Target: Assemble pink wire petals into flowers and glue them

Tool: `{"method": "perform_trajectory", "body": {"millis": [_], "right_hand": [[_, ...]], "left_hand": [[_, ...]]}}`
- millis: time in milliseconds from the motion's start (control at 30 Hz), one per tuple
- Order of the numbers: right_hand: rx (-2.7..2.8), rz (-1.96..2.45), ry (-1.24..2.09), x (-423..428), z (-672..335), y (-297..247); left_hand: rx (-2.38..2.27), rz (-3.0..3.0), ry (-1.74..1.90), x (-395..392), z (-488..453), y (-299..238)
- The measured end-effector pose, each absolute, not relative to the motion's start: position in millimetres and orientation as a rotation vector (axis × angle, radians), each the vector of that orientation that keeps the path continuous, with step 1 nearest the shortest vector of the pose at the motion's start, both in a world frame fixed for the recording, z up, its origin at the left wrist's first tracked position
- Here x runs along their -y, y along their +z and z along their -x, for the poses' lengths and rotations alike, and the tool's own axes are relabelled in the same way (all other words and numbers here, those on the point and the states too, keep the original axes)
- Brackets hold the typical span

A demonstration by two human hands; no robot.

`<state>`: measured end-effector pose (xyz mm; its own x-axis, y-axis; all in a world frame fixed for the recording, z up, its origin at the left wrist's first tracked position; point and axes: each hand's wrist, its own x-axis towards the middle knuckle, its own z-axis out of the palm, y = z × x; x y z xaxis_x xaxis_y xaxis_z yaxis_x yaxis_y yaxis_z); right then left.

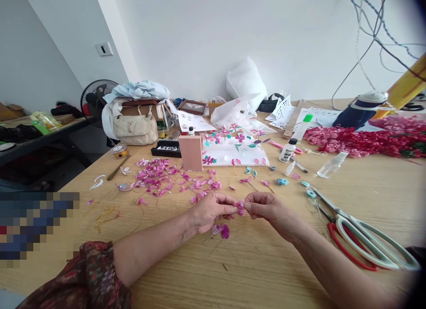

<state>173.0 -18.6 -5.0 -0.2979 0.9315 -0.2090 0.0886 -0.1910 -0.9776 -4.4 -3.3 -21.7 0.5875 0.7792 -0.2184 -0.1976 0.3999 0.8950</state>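
Observation:
Between my two hands is a small pink fabric flower, low over the wooden table. My left hand pinches it from the left with thumb and forefinger. From the right, the fingertips of my right hand close on its other edge. Just below my left hand lie loose pink and magenta petals with thin wire stems. A spread pile of pink petals covers the table beyond my left hand. Past my right hand, a few wired petals rest near a small teal spool.
Scissors with white handles and a red-handled pair lie at the right. Behind are a wooden block, a white glue bottle, a clear spray bottle and a bundle of pink-red flowers. A beige bag stands back left.

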Motion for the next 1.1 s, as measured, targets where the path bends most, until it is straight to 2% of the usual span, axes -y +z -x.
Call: {"method": "perform_trajectory", "body": {"millis": [1100], "right_hand": [[1.263,1.228,1.698,18.2,-174.6,-7.7]], "left_hand": [[-0.835,-0.837,0.633,6.9,3.8,-20.1]]}}
